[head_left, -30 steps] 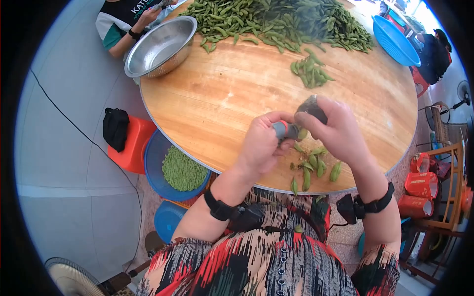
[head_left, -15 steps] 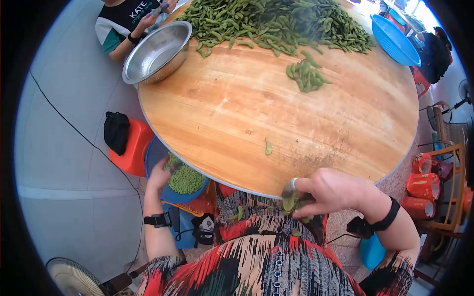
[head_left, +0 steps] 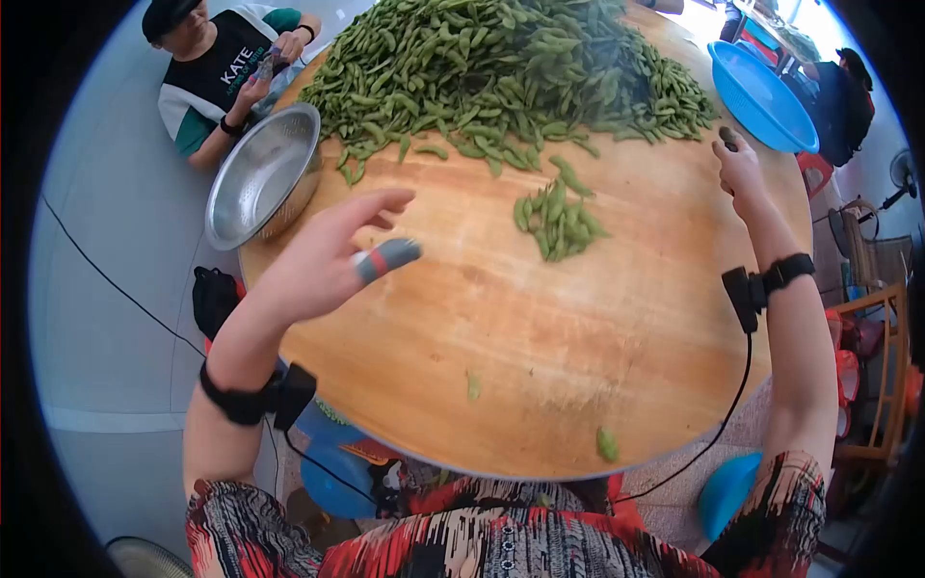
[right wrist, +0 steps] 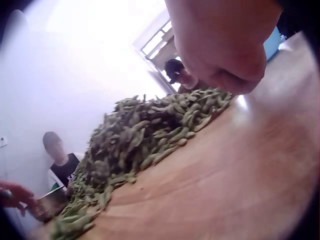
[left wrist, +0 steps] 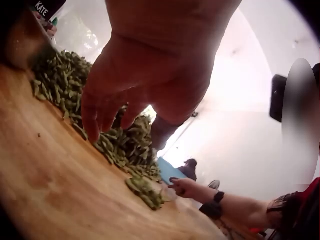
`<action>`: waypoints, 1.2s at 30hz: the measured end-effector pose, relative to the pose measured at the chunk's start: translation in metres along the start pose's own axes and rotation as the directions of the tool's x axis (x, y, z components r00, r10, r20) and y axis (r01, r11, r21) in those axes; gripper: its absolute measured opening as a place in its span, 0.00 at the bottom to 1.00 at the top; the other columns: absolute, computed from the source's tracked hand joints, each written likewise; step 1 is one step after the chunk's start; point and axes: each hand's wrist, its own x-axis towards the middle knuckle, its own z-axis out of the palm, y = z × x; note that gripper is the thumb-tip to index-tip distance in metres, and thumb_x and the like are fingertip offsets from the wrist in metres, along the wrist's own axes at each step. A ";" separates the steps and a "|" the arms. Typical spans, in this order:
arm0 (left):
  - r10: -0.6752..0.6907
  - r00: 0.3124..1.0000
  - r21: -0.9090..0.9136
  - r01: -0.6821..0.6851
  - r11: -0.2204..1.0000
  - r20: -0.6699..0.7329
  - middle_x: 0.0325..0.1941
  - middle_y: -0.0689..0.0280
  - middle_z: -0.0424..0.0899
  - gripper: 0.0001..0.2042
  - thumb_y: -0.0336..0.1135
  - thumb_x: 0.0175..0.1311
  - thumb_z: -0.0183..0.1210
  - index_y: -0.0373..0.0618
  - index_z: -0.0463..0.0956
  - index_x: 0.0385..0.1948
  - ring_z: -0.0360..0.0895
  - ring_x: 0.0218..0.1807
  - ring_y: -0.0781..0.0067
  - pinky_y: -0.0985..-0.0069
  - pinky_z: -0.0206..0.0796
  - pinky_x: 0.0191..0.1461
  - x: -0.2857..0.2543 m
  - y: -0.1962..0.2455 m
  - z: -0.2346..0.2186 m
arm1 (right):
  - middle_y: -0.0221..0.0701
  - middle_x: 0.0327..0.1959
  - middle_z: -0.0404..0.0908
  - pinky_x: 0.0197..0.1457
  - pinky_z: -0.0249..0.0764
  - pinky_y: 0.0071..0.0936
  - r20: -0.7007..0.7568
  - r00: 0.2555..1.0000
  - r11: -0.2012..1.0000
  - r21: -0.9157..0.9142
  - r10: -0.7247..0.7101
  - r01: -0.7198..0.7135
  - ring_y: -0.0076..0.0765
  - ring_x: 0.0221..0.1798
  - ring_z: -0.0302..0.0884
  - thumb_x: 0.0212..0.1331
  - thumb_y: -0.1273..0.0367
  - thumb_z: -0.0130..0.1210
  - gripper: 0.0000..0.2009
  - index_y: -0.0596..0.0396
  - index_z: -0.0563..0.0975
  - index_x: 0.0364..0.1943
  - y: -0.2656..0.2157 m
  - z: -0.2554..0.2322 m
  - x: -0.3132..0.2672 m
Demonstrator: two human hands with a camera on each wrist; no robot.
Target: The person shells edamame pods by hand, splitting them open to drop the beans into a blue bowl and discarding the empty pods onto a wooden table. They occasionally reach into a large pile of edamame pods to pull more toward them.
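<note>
Pod pile (head_left: 501, 72), round wood table (head_left: 578, 328), grey floor (head_left: 106, 289)

A communal food-prep spot, likely a home or small eatery: a round wooden surface (head_left: 597, 337) heaped with green pods (head_left: 501, 67), a steel bowl (head_left: 260, 178), blue plastic baskets (head_left: 761, 91), people seated around

Daylight fills the head view evenly; the wooden desk (head_left: 578, 356) is bright with only soft shadows, and a black fisheye ring bends the edges. Both wrist views are blown out to white behind — strong backlight from a window (right wrist: 157, 42). The left hand (left wrist: 150, 75) shows dark and soft, the right hand (right wrist: 225, 45) blurred — the near desk is smeared too.
</note>
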 end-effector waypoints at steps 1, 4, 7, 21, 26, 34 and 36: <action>-0.011 1.000 0.035 0.011 0.999 0.000 0.54 0.57 0.70 0.26 0.41 0.59 0.56 0.37 0.62 0.56 0.68 0.55 0.70 0.75 0.62 0.53 0.024 -0.009 0.006 | 0.23 0.13 0.61 0.14 0.53 0.21 -0.032 0.995 0.984 0.155 0.095 -0.089 0.21 0.13 0.56 0.56 0.66 0.49 0.23 0.47 0.65 0.59 0.006 0.003 0.019; 0.007 0.973 0.076 0.011 0.997 -0.232 0.60 0.56 0.65 0.27 0.42 0.60 0.55 0.41 0.59 0.59 0.63 0.60 0.64 0.72 0.57 0.59 0.099 -0.053 0.025 | 0.25 0.15 0.61 0.13 0.51 0.24 -0.014 0.993 0.973 0.202 0.114 -0.109 0.22 0.13 0.56 0.58 0.66 0.46 0.25 0.45 0.60 0.62 -0.008 0.028 0.048; -0.069 0.933 -0.065 0.049 0.997 -0.353 0.63 0.54 0.61 0.27 0.42 0.60 0.54 0.45 0.58 0.61 0.60 0.63 0.61 0.73 0.53 0.63 0.156 -0.077 0.029 | 0.26 0.17 0.63 0.15 0.53 0.24 0.144 0.982 0.945 0.285 0.120 -0.157 0.23 0.14 0.57 0.58 0.66 0.45 0.24 0.45 0.60 0.62 -0.024 0.056 0.066; 0.190 0.923 0.086 -0.170 0.982 -0.335 0.53 0.55 0.70 0.20 0.48 0.61 0.45 0.49 0.71 0.50 0.67 0.53 0.52 0.62 0.58 0.57 0.170 -0.016 0.106 | 0.29 0.33 0.75 0.32 0.68 0.22 0.371 0.907 0.964 0.241 -0.199 0.113 0.21 0.33 0.70 0.58 0.60 0.47 0.17 0.49 0.71 0.51 -0.066 0.103 -0.062; 0.291 0.911 -0.004 -0.306 0.952 -0.292 0.51 0.53 0.71 0.24 0.50 0.61 0.46 0.40 0.68 0.51 0.65 0.54 0.51 0.63 0.56 0.58 0.113 -0.006 0.121 | 0.29 0.25 0.75 0.25 0.65 0.23 0.434 0.894 0.986 0.159 -0.113 0.048 0.22 0.26 0.69 0.57 0.60 0.49 0.17 0.54 0.73 0.47 -0.047 0.097 -0.113; 0.360 0.933 -0.045 -0.361 0.932 -0.015 0.57 0.51 0.67 0.23 0.45 0.59 0.53 0.41 0.68 0.52 0.65 0.58 0.53 0.66 0.57 0.60 0.051 0.004 0.106 | 0.45 0.32 0.79 0.40 0.70 0.36 0.540 0.791 0.771 -0.359 -0.288 0.526 0.46 0.35 0.77 0.51 0.69 0.50 0.16 0.57 0.74 0.45 -0.083 0.040 -0.199; 0.383 0.923 0.128 -0.385 0.914 0.039 0.60 0.50 0.64 0.21 0.40 0.58 0.55 0.44 0.69 0.53 0.64 0.60 0.54 0.68 0.58 0.61 0.038 0.015 0.090 | 0.45 0.28 0.78 0.36 0.69 0.36 0.484 0.770 0.684 -0.391 -0.416 0.616 0.47 0.31 0.76 0.49 0.70 0.52 0.15 0.57 0.75 0.43 -0.090 0.027 -0.216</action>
